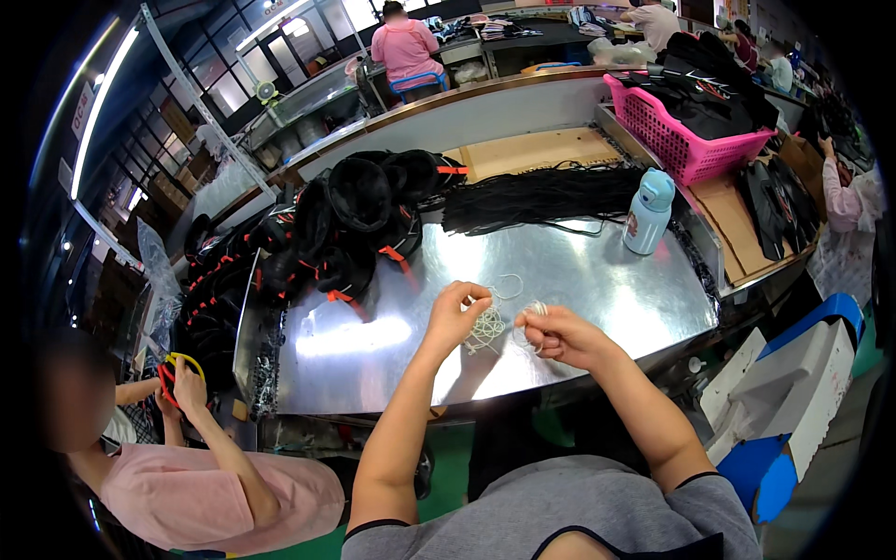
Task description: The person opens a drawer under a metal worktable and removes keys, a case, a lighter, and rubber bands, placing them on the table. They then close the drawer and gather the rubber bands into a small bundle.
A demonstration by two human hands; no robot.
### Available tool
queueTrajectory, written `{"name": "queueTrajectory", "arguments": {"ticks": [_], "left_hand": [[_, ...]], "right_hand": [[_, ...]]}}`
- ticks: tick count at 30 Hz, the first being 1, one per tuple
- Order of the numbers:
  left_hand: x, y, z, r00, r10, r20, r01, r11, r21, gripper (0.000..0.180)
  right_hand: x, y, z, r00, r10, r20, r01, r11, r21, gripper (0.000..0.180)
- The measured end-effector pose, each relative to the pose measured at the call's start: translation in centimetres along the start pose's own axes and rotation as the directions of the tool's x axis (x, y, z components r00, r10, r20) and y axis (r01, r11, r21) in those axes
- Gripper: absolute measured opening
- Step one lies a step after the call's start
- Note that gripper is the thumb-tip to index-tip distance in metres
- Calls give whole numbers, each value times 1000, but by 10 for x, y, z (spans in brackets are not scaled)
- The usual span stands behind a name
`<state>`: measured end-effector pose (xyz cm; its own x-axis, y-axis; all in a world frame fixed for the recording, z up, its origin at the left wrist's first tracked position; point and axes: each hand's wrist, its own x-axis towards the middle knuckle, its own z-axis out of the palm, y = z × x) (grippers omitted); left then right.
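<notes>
Over the shiny metal tabletop [355,364], my left hand [455,317] is closed in a pinch at a loose tangle of thin white cord [487,329]. One end of the cord curls out on the far side of the tangle. My right hand [565,336], just to the right, has its fingers curled round a small looped bunch of white cord [534,310]. Whether the two bunches are joined cannot be made out. Ahead of both hands lies a bundle of long black straps [551,198].
At the left are piled black padded pieces with orange tabs [359,196]. A light-blue bottle [649,215] stands at the right. Behind it is a pink basket [686,140] of black pieces. A co-worker at the left holds yellow-and-red scissors [171,373]. White-and-blue boxes [793,392] stand to the right.
</notes>
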<state>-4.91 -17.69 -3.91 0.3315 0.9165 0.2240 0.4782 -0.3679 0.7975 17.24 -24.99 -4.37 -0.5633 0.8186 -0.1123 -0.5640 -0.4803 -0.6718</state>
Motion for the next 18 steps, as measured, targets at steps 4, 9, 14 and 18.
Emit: {"name": "queueTrajectory", "arguments": {"ticks": [4, 9, 14, 18], "left_hand": [[-7, -24, 6, 999, -19, -40, 30, 952, 304, 15], [-12, -19, 16, 991, -132, -27, 118, 760, 639, 21], [-8, -29, 12, 948, -308, 77, 253, 880, 403, 20], [-8, -23, -14, 912, -393, 122, 411, 875, -257, 17]], "right_hand": [[-3, -4, -1, 975, -173, -139, 197, 964, 181, 21], [-8, -1, -21, 941, -181, -285, 261, 925, 275, 21], [-10, 2, -21, 947, -171, -272, 239, 940, 241, 21], [-8, 5, -29, 947, -184, -263, 249, 939, 239, 21]]}}
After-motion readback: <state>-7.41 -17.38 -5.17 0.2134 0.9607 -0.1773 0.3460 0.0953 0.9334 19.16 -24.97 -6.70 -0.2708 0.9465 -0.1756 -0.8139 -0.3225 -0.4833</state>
